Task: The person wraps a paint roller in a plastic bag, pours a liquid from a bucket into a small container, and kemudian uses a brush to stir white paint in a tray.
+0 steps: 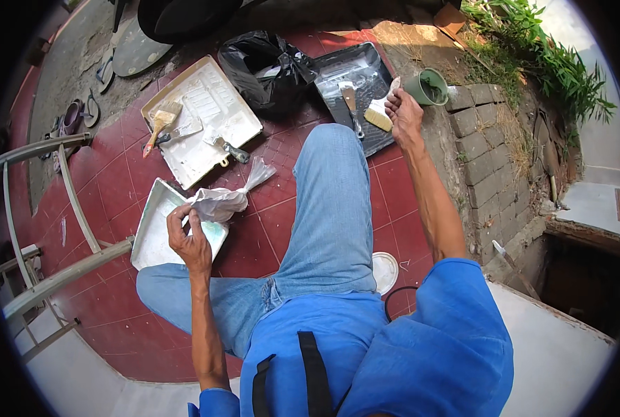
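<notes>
Near the held brush (pixel 378 118), a black tray (pixel 374 75) contains a tool (pixel 349 101).

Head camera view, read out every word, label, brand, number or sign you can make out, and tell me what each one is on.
No text can be read anywhere in this view.
Paintbrush in the right hand: no legible marking.
Plastic bag by the left hand: none legible.
Round white lid: any marking is too small to read.
</notes>
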`<state>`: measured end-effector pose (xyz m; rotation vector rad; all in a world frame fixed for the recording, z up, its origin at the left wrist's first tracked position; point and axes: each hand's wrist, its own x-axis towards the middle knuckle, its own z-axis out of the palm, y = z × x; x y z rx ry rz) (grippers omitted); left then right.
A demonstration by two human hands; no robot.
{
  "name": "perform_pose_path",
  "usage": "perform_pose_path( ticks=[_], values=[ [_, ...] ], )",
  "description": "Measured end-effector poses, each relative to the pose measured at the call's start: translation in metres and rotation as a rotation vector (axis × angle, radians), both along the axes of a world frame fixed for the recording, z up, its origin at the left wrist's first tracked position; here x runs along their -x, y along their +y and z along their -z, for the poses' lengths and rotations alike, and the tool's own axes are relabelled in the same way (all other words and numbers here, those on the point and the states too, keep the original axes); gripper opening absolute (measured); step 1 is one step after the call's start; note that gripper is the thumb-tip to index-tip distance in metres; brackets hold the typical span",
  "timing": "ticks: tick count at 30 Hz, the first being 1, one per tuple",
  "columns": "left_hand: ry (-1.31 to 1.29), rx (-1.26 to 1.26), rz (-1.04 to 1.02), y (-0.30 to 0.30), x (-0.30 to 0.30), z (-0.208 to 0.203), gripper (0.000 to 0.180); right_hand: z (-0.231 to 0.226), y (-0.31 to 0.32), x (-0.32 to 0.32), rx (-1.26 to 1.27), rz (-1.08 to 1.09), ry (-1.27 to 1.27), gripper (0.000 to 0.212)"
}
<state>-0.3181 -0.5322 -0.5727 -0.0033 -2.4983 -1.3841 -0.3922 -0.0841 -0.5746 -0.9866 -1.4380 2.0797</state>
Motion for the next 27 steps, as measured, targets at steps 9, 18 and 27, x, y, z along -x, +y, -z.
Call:
perform_pose_path(
  ticks=[9, 18, 27],
  values=[
    [-0.116, 0.039, -0.012, -0.014, 0.012, 0.014, 0.008, 0.131, 0.2, -0.01, 0.279, 0.328, -0.146, 0.051],
    [-0.17, 0.128, 0.043, -0.014, 0.022, 0.011, 0.009, 0.17, 0.263, 0.028, 0.407, 0.277, -0.129, 0.042],
    [-0.2, 0.121, 0.023, -0.005, 0.02, 0.006, 0.007, 0.176, 0.273, 0.021, 0.177, 0.354, -0.054, 0.034]
  ],
)
